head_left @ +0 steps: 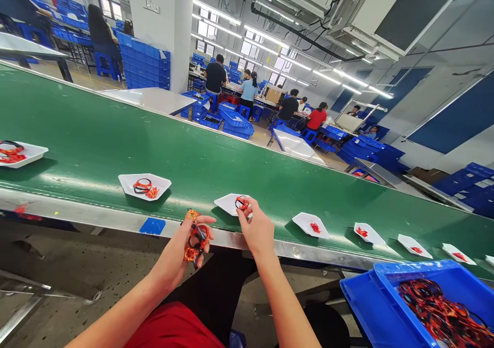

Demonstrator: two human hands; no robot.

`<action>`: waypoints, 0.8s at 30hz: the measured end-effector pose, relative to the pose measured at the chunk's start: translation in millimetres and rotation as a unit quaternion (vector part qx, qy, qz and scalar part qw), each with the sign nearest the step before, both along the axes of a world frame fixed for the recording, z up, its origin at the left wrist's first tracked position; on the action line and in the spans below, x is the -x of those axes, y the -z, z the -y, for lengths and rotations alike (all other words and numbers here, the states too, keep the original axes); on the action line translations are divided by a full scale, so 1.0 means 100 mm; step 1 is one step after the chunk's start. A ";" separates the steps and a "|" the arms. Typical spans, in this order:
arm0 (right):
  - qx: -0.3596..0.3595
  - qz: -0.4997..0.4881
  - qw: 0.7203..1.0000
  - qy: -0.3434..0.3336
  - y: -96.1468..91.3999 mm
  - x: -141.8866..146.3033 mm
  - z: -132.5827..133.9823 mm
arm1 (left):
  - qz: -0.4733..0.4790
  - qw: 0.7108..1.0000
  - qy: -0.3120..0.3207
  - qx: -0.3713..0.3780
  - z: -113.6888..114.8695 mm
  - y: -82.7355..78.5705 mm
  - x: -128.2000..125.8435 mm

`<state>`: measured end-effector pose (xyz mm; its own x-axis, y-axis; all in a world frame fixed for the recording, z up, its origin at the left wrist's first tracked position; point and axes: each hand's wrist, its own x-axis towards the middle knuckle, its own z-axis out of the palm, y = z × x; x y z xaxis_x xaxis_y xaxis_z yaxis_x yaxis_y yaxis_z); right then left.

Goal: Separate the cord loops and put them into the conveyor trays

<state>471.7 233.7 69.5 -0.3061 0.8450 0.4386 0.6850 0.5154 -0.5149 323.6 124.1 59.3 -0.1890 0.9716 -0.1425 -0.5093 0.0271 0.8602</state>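
Observation:
My left hand [192, 244] is curled around a small bunch of orange-and-black looped bands [198, 238], in front of the belt's near edge. My right hand [256, 227] pinches a single orange-and-black band [242, 203] between thumb and fingers. That band is over a white tray [226, 202]; whether it touches the tray I cannot tell. Left of it, another white tray [126, 182] bears a looped band and small red pieces [153, 192]. To the right, a tray [301, 218] carries only small red pieces [315, 227].
A green conveyor belt [193, 152] with a metal edge crosses in front of me. More white trays [374, 236] with red pieces line its right side. A blue bin [380, 307] full of similar bands stands at lower right. People sit at tables beyond the belt, among stacked blue crates [144, 62].

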 end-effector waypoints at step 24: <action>0.656 -0.603 0.428 -0.152 0.19 0.02 0.79 | -0.021 0.993 0.102 0.051 0.04 0.02 -0.14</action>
<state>469.7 154.9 50.1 -0.7083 0.6081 -0.3586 -0.4825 -0.7878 -0.3828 338.0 120.0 57.5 0.0032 0.9711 -0.2387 -0.4485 0.2147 0.8676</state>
